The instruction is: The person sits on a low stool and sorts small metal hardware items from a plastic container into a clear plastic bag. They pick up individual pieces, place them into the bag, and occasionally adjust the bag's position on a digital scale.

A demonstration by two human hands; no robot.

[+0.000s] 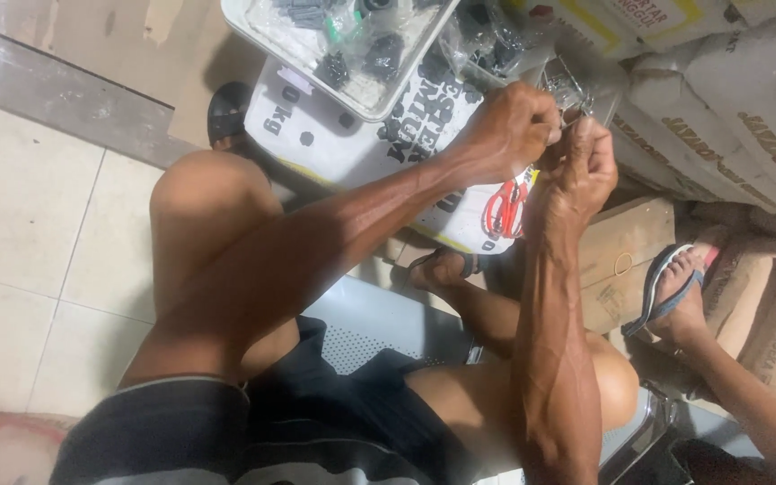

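Note:
My left hand point(507, 126) and my right hand point(578, 171) meet in front of me, fingertips pinched together on a small clear plastic bag point(570, 92). What the bag holds is too small to tell. Just below the hands, red-handled scissors point(505, 208) lie on a white printed sack point(352, 135). A white tray point(379, 106) rests on top of that sack. It holds several small black parts in clear bags point(379, 54).
I sit on a perforated metal bench point(365, 328) with bare knees apart. A cardboard box point(626, 256) stands at the right, beside another person's foot in a sandal point(675, 289). Stacked sacks point(729, 117) fill the upper right. A dark sandal point(226, 112) lies on the tiled floor point(29, 224).

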